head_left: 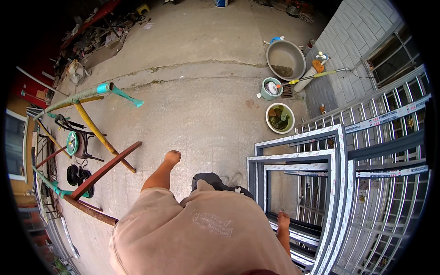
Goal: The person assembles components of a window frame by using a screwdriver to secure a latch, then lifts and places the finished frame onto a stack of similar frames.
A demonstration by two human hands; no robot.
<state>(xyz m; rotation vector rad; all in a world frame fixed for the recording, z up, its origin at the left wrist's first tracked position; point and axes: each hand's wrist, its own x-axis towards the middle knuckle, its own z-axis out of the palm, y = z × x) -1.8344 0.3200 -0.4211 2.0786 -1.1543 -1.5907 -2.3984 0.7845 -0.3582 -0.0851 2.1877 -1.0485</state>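
Note:
My left hand hangs out in front of my left side over the concrete floor, its fingers curled in and nothing visible in them. Low at my right side is my right hand, also with curled fingers; I see nothing held in it. It is closest to a stack of grey window frames partly covered in white printed film. Whether that hand touches a frame, I cannot tell.
Metal grilles stand beside the frames on the right. Ahead right are a large grey basin, a green bucket and a white tub of greenish water. At left, a rusty beam and yellow pole jut out.

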